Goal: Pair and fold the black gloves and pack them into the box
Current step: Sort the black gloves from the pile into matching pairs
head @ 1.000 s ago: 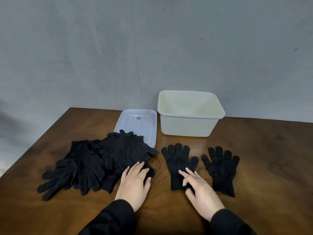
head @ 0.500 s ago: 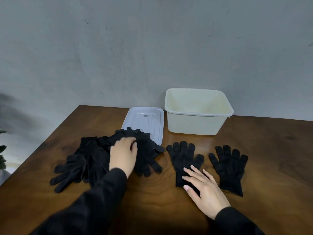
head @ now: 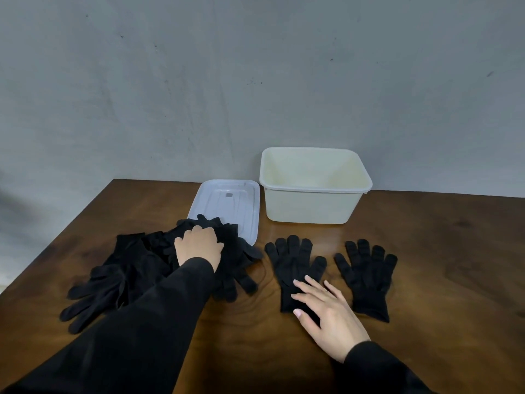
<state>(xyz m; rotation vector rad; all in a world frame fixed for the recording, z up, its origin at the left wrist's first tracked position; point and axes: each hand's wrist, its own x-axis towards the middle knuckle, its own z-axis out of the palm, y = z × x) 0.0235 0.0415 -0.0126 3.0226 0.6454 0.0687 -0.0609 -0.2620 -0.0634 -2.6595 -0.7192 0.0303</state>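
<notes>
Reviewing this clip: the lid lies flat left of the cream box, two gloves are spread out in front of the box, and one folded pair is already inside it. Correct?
Not quite. In the head view the box holds no gloves yet. The rest stands: the lid lies flat to its left, and the two gloves are spread out in front of it.

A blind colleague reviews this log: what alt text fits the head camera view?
On a wooden table, a person's left hand grips a glove in a pile of black gloves, while the right hand rests flat on one of two gloves laid out side by side. Behind stand an open cream box and its white lid.
</notes>
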